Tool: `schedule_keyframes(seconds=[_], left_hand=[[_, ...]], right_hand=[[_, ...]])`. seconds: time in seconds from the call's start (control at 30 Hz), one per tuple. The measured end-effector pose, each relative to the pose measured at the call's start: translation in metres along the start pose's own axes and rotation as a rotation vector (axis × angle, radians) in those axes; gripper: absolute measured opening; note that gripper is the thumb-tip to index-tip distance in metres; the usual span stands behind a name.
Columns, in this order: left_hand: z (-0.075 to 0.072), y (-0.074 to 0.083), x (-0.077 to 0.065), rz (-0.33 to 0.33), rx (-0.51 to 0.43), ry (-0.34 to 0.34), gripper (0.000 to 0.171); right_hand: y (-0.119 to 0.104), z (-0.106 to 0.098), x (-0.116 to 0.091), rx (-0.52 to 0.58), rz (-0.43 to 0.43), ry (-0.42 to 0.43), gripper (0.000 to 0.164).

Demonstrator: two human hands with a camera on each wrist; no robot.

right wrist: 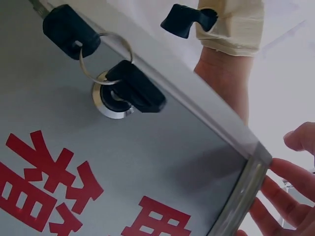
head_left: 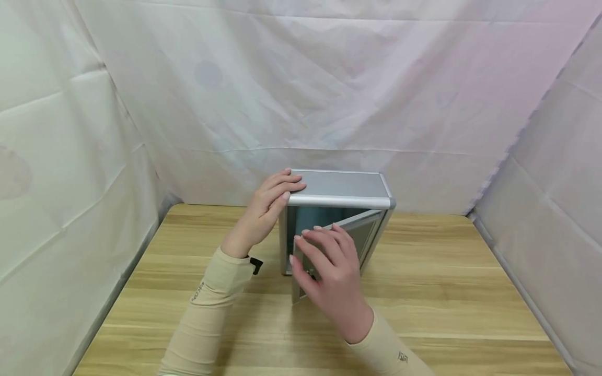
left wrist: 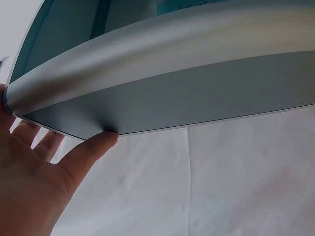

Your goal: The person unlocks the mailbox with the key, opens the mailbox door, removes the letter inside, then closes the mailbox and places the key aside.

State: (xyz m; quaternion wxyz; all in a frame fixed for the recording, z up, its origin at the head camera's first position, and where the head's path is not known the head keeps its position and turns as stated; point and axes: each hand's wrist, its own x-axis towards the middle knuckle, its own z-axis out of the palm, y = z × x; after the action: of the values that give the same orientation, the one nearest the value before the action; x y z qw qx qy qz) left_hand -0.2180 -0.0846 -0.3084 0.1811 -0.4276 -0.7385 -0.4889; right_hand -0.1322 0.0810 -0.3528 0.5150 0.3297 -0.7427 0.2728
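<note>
A grey metal box (head_left: 336,184) with silver edging stands on the table, its front door (head_left: 362,235) partly swung out on the right side. My left hand (head_left: 263,209) rests on the box's upper left corner, fingers lying over the top panel; the left wrist view shows its thumb (left wrist: 101,145) at the panel's edge. My right hand (head_left: 336,266) is at the door's free edge, its fingers (right wrist: 283,189) touching the frame's corner while the thumb stands apart. In the right wrist view, a black-headed key (right wrist: 140,88) sits in the door's lock (right wrist: 101,105).
A second black-headed key (right wrist: 71,29) hangs on the same ring. Red characters (right wrist: 162,216) mark the door's face. Something teal (left wrist: 184,6) shows inside the box. The wood-grain table (head_left: 437,292) has white cloth walls (head_left: 301,94) behind and at both sides.
</note>
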Motion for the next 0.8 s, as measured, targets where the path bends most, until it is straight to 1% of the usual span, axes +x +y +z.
schedule_keyframes(seconds=[0.13, 0.23, 0.33, 0.5, 0.7, 0.8], left_hand=[[-0.001, 0.000, 0.000, 0.004, 0.004, 0.008, 0.029], [-0.001, -0.001, -0.001, 0.016, 0.007, 0.012, 0.029], [-0.001, -0.001, -0.001, 0.027, 0.011, 0.013, 0.030], [0.000, -0.001, -0.001, 0.017, 0.010, 0.005, 0.030], [0.000, -0.003, 0.000, 0.015, -0.002, 0.001, 0.030], [0.003, -0.020, -0.003, 0.026, 0.002, 0.006, 0.031]], right_hand=[[-0.002, -0.010, -0.001, 0.048, -0.038, 0.050, 0.018], [-0.004, -0.020, -0.003, 0.082, -0.040, 0.057, 0.017], [-0.006, -0.030, -0.006, 0.123, -0.043, 0.095, 0.016], [-0.009, -0.044, -0.012, 0.181, -0.064, 0.218, 0.016], [-0.004, -0.060, -0.020, 0.232, -0.078, 0.371, 0.017], [-0.001, -0.069, -0.023, 0.259, -0.079, 0.434, 0.017]])
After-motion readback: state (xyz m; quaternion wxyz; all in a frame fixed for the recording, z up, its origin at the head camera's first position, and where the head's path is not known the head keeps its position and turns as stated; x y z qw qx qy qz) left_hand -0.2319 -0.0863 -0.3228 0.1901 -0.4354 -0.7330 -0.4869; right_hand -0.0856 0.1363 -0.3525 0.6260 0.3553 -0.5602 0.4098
